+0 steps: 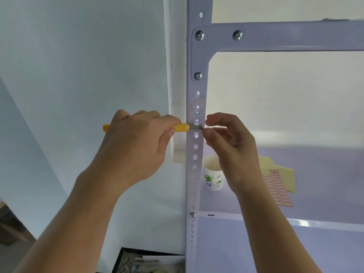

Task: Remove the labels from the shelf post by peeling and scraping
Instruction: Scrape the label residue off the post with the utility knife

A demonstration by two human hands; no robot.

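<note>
Two bare forearms (78,223) reach up from the bottom edge towards a pale, perforated shelf post (196,154) that stands upright in the middle of the view.

The left hand (136,142) is to the left of the post, and its grip is closed round the yellow handle of a scraper (181,128), with the butt of the handle sticking out behind the knuckles. The tool lies level. Its short metal blade (195,127) rests flat across the face of the post, between two of the holes.

The right hand (230,142) is at the post's right edge with its fingers curled. Its thumb tip is at the end of the blade and its forefinger sits just above. I cannot tell whether this grip pinches the blade, a scrap of label or nothing.

Faint reddish label residue (191,109) marks the post just above the blade. Higher up, a corner bracket (199,56) with three bolts joins the post to a cross rail.

On the shelf (325,164) behind the right hand there is:
- a paper cup (213,180) printed in green, standing upright near the post
- a sheet of red-bordered labels (277,190), lying partly on a yellow paper (285,174)

A pale wall (78,56) fills the left side. A dark-rimmed box (137,261) of small items shows at the bottom edge.
</note>
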